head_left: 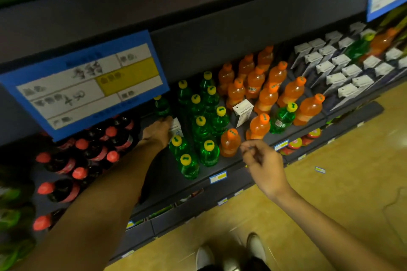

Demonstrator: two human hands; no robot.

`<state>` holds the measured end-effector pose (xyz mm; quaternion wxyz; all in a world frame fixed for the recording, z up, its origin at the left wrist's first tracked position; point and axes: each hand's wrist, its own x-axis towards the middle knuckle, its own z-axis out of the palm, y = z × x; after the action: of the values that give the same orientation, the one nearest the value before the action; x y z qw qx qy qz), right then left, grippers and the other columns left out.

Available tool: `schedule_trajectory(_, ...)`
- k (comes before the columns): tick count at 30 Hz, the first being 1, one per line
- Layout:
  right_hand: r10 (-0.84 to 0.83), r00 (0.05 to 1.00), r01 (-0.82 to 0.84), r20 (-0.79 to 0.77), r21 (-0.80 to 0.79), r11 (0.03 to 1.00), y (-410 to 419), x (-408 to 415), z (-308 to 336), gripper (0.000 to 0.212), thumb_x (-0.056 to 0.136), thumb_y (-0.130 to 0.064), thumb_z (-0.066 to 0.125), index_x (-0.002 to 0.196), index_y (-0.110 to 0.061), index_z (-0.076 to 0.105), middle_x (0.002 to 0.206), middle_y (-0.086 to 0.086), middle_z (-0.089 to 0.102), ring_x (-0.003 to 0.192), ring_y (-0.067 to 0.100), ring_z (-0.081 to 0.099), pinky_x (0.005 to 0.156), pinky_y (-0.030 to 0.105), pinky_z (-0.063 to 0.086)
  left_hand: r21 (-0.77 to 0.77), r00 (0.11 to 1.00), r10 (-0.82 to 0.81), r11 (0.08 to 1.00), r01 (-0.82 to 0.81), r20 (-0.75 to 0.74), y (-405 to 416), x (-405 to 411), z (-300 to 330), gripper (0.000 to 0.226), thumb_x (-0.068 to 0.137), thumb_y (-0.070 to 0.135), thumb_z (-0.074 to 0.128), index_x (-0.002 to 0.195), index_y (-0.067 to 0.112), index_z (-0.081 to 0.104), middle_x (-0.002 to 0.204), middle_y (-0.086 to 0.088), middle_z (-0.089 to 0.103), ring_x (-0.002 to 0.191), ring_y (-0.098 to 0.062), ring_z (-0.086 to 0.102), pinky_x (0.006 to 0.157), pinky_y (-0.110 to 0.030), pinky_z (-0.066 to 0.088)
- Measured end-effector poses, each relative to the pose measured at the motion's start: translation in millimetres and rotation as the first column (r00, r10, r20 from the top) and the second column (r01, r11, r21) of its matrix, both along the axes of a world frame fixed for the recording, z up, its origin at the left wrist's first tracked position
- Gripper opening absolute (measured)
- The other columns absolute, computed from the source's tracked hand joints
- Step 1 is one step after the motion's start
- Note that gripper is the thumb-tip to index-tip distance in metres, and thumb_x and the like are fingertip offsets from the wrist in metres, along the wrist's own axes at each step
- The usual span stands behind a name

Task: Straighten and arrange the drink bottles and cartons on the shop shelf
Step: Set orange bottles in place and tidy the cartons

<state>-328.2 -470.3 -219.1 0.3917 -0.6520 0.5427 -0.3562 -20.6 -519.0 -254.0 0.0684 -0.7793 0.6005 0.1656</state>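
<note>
Carton [176,128] stood left of centre among green bottles [200,125], gripped by the left hand [159,131], right hand [262,159] loosely curled and empty; pulling carelessly could topple neighbours.

A shop: stocked drink shelf [242,163] with price tags [218,177].

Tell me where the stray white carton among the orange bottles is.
The white carton leans mid-shelf among the orange bottles, just right of the green bottles.
</note>
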Motion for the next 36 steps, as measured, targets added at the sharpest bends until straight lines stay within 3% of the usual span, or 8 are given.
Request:
schedule_trajectory(6,0.020,1.000,-0.020,-0.007,-0.013,1.000,-3,8,1,0.021,0.089,-0.006,0.059,0.091,-0.026,0.063,0.061,-0.009,0.053,0.052,0.008,0.049,0.054,0.029,0.044,0.030,0.999,0.014,0.999,-0.015,0.037,-1,0,-1,0.038,0.090,0.021,0.056,0.126,0.013,0.046,0.129,-0.016,0.051,0.116,-0.036,0.052,0.088,-0.043,0.046)
schedule_trajectory(12,0.096,0.995,-0.095,-0.036,0.008,0.995,2,17,15,0.032,0.090,-0.008,0.057,0.086,-0.039,0.056,0.062,-0.005,0.055,0.055,0.024,0.055,0.056,0.041,0.048,-0.057,0.984,-0.106,0.992,0.115,0.146,28,12,25,0.047,0.093,0.028,0.050,0.135,0.012,0.039,0.136,-0.013,0.044,0.112,-0.036,0.054,0.081,-0.041,0.048)
schedule_trajectory(16,0.167,0.982,-0.168,-0.087,0.002,0.986,9,21,27,0.016,0.090,-0.007,0.058,0.092,-0.022,0.063,0.065,0.003,0.058,0.058,0.023,0.055,0.056,0.043,0.046,-0.132,0.985,-0.107,0.983,0.125,0.135,58,24,67,0.048,0.093,0.036,0.047,0.135,0.015,0.039,0.132,-0.012,0.044,0.107,-0.036,0.055,0.079,-0.040,0.049)
schedule_trajectory(21,0.241,0.957,-0.245,-0.160,-0.006,0.970,20,24,44,0.010,0.091,-0.009,0.058,0.097,-0.013,0.065,0.065,0.003,0.058,0.059,0.016,0.052,0.054,0.032,0.038,-0.217,0.961,-0.166,0.952,0.215,0.223,97,19,125,0.056,0.092,0.046,0.043,0.139,0.015,0.038,0.137,-0.009,0.043,0.104,-0.034,0.057,0.068,-0.037,0.044)
schedule_trajectory(24,0.241,0.954,-0.252,-0.180,-0.040,0.967,23,15,49,0.011,0.090,-0.009,0.059,0.098,-0.013,0.065,0.068,0.005,0.061,0.057,0.017,0.053,0.055,0.034,0.040,-0.413,0.961,-0.198,0.872,0.262,0.192,122,13,143,0.066,0.082,0.054,0.034,0.128,0.010,0.053,0.122,-0.013,0.055,0.087,-0.037,0.063,0.055,-0.038,0.049)
schedule_trajectory(27,0.184,0.968,-0.196,-0.169,-0.063,0.978,22,-6,49,0.010,0.091,-0.012,0.058,0.097,-0.016,0.064,0.067,0.003,0.060,0.057,0.021,0.055,0.055,0.037,0.043,-0.556,0.948,-0.267,0.768,0.318,0.173,138,-7,145,0.055,0.084,0.048,0.042,0.119,0.009,0.059,0.110,-0.012,0.061,0.071,-0.031,0.065,0.042,-0.032,0.048)
schedule_trajectory(32,0.022,0.993,-0.031,-0.120,-0.078,0.996,19,-59,47,0.008,0.091,-0.014,0.057,0.093,-0.019,0.063,0.069,0.008,0.062,0.063,0.026,0.059,0.060,0.041,0.048,-0.635,0.872,-0.462,0.629,0.448,0.158,138,-77,146,0.046,0.089,0.040,0.045,0.116,0.007,0.060,0.106,-0.010,0.059,0.062,-0.026,0.064,0.034,-0.028,0.043)
schedule_trajectory(36,-0.084,0.991,0.079,-0.106,-0.056,0.995,14,-114,47,0.013,0.090,-0.014,0.058,0.090,-0.026,0.062,0.062,0.000,0.060,0.058,0.022,0.059,0.058,0.037,0.048,-0.632,0.805,-0.580,0.579,0.515,0.125,117,-157,145,0.045,0.086,0.040,0.047,0.119,0.009,0.054,0.111,-0.009,0.058,0.061,-0.029,0.064,0.038,-0.030,0.044)
